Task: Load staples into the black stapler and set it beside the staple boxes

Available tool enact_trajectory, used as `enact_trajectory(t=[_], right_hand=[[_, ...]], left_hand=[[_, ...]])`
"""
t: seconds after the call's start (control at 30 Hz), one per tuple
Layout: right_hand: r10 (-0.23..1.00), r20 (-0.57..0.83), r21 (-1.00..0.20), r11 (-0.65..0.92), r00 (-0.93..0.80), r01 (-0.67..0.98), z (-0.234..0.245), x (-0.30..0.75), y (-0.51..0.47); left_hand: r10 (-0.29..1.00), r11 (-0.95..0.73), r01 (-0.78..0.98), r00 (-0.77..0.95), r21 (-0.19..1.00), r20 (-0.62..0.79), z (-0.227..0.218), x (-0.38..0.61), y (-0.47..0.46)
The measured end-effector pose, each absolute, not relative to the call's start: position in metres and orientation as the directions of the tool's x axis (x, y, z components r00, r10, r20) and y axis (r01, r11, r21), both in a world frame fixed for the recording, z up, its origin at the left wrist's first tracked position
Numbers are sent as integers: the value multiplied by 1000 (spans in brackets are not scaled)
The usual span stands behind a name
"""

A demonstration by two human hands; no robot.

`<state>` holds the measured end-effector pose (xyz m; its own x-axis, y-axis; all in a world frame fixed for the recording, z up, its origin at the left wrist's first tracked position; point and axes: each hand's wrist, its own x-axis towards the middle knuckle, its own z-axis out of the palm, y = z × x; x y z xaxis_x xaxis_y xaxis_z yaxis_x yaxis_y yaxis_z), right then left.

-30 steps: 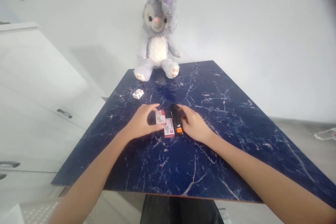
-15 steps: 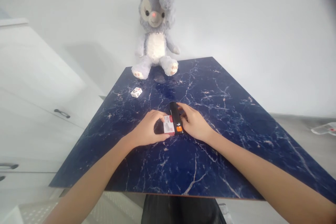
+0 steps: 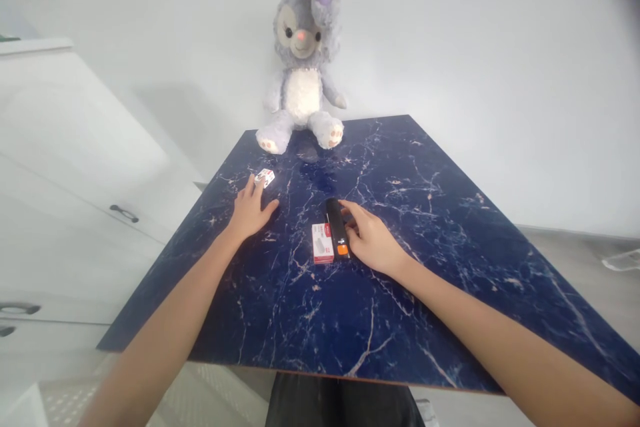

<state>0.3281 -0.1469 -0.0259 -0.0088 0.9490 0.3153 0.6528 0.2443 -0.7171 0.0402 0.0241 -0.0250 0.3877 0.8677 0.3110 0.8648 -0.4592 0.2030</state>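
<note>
My left hand (image 3: pixel 249 211) reaches across the left of the table, its fingers spread and empty. Its fingertips are at the near side of a small white box (image 3: pixel 266 177) with dark and red print; whether they touch it I cannot tell. On the right, my right hand (image 3: pixel 371 235) is closed against the right side of a black stapler (image 3: pixel 336 225) with an orange patch at its near end. Flush along the stapler's left side lies a red-and-white staple box (image 3: pixel 322 244), with no hand on it.
A grey plush rabbit (image 3: pixel 302 93) sits at the back of the blue marbled table (image 3: pixel 370 320), against the wall. White cabinets (image 3: pixel 75 193) with dark handles stand along the left. A clear plastic item (image 3: pixel 623 260) is on the floor at the right.
My left hand has let go of the staple box and moved left and away from me to the small white box, opening its fingers. My right hand stays at the stapler.
</note>
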Motion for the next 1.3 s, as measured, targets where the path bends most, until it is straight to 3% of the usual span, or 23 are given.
enact_trajectory(t=[0.2,0.4,0.63,0.83,1.13,1.3], right_hand=[[947,320,-721,246,-3,648,-23,328,-147],[949,315,-723,241,-2,648,-22,327,-148],[948,319,-716,250,-13,652,-20,328,-148],[942,336,-719,270,-20,641,-22,328,-148],[950,311,-718,253,-27,648,-19,328,-148],[945,327,-706,256,-17,660,-18,327,-148]], left_hand=[[840,-467,871,382,155,385,-25,48,40],[737,-618,776,512,130,441,-21,47,36],[684,-729,613,665,305,300,-9,62,9],[537,-803,403,809,439,239,5,92,-33],[616,-670,472,785,573,72,6,85,-36],[546,-670,471,836,574,-49,22,73,-39]])
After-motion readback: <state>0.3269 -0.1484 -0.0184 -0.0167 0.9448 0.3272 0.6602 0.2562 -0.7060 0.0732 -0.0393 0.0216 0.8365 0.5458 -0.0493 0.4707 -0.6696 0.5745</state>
